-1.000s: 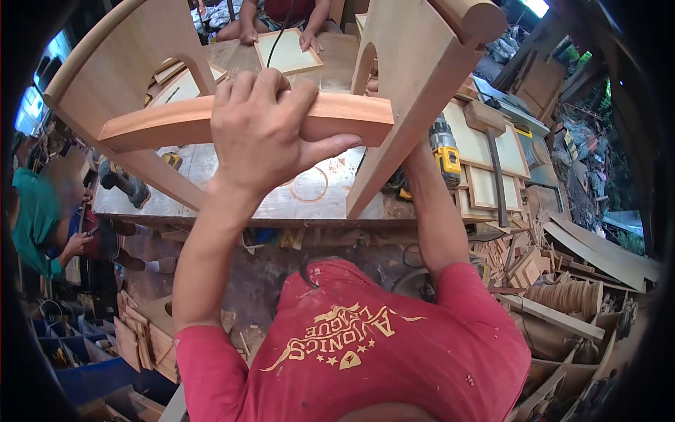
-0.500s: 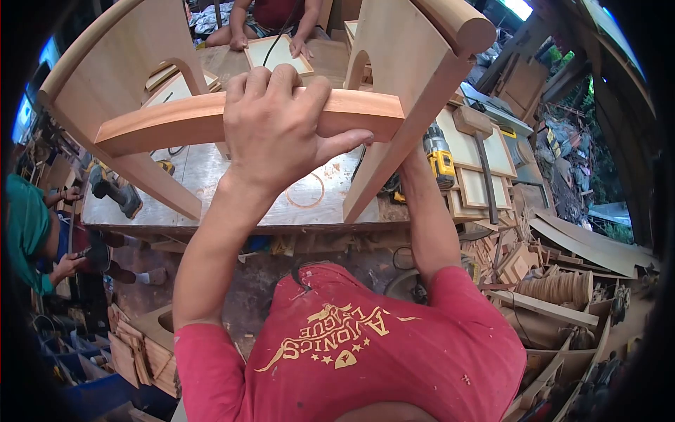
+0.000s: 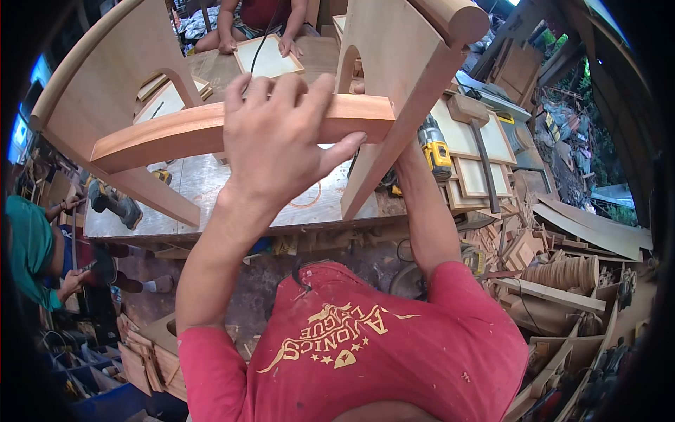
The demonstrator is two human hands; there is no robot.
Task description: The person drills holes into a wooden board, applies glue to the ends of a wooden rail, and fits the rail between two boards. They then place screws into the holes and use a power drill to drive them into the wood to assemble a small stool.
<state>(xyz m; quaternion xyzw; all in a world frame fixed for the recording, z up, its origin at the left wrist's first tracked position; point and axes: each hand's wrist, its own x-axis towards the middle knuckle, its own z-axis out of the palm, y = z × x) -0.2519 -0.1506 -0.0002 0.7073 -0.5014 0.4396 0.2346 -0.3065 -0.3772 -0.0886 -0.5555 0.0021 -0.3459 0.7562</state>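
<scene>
My left hand [image 3: 278, 137] lies over a curved wooden rail [image 3: 169, 135], its fingers over the top and its thumb along the front face. The rail spans between a left wooden side panel [image 3: 105, 77] and a right wooden side panel [image 3: 394, 63], both with rounded top edges and arched cut-outs. My right forearm [image 3: 425, 204] reaches up behind the right panel, which hides that hand's fingers. The whole wooden frame stands on a metal-topped workbench [image 3: 246, 207].
A yellow cordless drill [image 3: 436, 151] and a wooden mallet [image 3: 478, 133] lie right, beside stacked framed panels [image 3: 485, 176]. Another drill [image 3: 116, 200] rests at left. One person [image 3: 260, 21] holds a panel opposite; another in a green top [image 3: 31, 239] is at left. Offcuts [image 3: 524, 260] fill the right floor.
The fingers of my left hand have straightened and lifted slightly on the rail. The wooden frame appears shifted a little left in view. My right arm stays behind the right panel.
</scene>
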